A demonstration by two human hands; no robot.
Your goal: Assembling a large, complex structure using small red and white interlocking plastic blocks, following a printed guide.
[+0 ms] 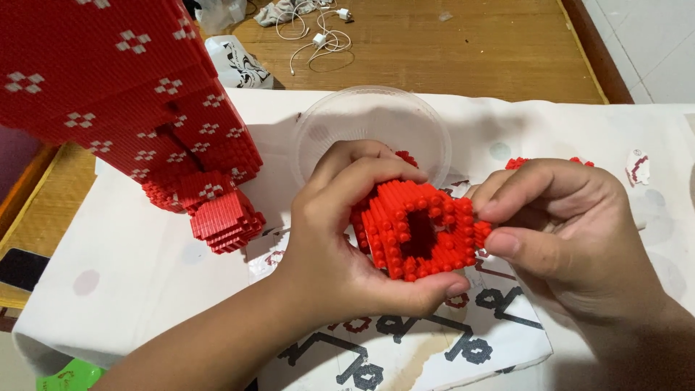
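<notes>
small red brick ring held over the worktop

the left hand [340, 239] cups a hollow red block of tiny plastic bricks [416, 228] above the white-covered worktop [130, 275]. the right hand [565, 217] pinches its right edge between thumb and forefinger. the tall red brick model with white flower patterns [130, 94] stands largely built; this piece sits unattached.

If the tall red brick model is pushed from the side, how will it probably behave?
The tall red brick model looks top-heavy over a narrow foot, so it may tip. Built of tiny studded bricks, it would probably crack apart rather than bend.
</notes>
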